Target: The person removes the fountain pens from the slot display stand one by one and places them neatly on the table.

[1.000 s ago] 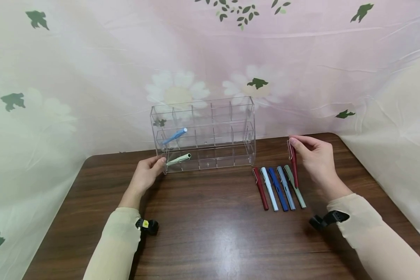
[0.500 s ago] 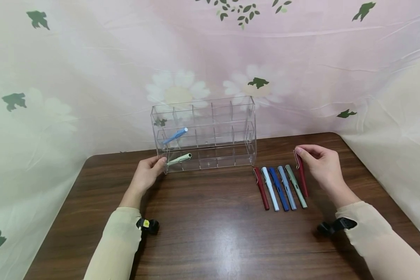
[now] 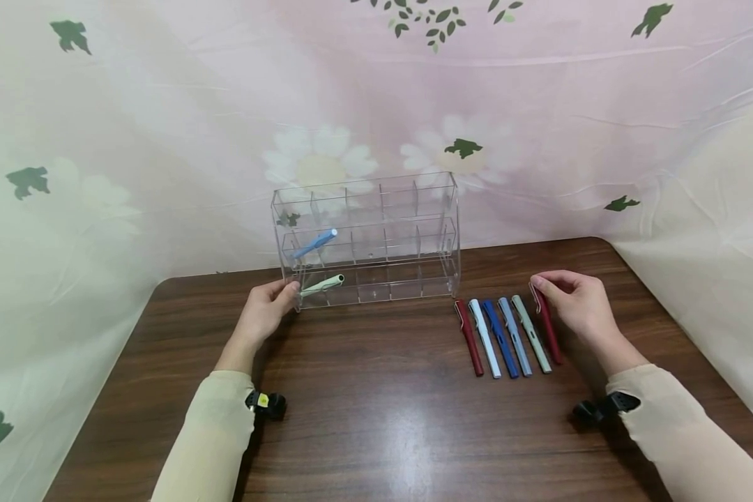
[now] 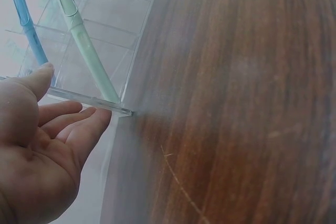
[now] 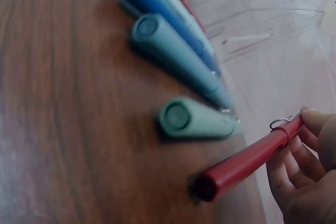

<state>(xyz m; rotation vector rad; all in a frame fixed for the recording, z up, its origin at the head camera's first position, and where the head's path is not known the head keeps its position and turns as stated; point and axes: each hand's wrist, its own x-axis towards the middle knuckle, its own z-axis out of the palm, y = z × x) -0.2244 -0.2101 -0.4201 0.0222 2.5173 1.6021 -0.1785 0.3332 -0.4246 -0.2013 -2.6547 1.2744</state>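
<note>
The left hand (image 3: 259,319) pinches the clear rack (image 3: 405,290) by its left side. Rightward, five pens (image 3: 500,339) lie in a row on the tabletop (image 3: 364,404). Just right of the green pen (image 3: 532,335) ending that row, the right hand (image 3: 579,301) pinches a red pen (image 3: 548,326) by its clip end (the left, from here, is well apart), its length slanting down from the fingers (image 5: 307,160), nearly parallel to the others.
</note>
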